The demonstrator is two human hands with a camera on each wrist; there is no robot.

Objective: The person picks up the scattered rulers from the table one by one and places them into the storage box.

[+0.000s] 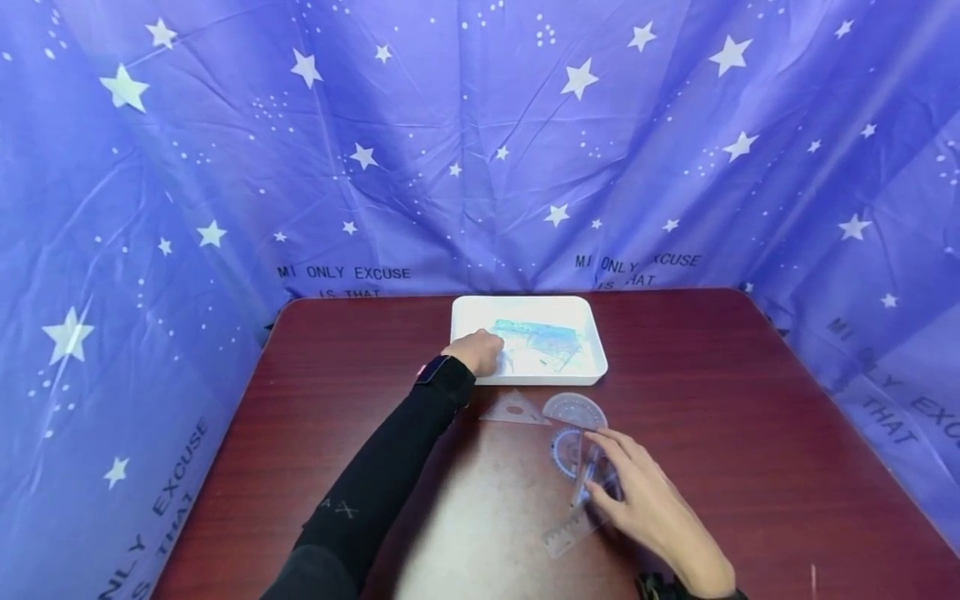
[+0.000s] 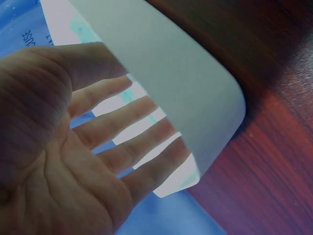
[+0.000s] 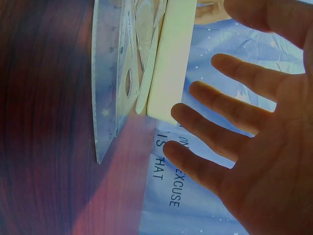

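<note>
Bluish transparent pieces (image 1: 536, 333) already lie in the white tray (image 1: 527, 380), where I cannot tell the left hand's (image 1: 477, 352) grasp, but a semicircular protractor (image 1: 574, 408), set square (image 1: 498, 413) and ruler (image 1: 564, 535) seem left outside, near the relaxed, empty right hand (image 1: 643, 493).

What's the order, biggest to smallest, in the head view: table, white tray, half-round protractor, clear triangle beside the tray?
1. Table
2. White tray
3. Half-round protractor and clear triangle: they look too alike in size to rank.

Starry blue curtain (image 1: 480, 125) — beyond a reddish table (image 1: 697, 417)
</note>
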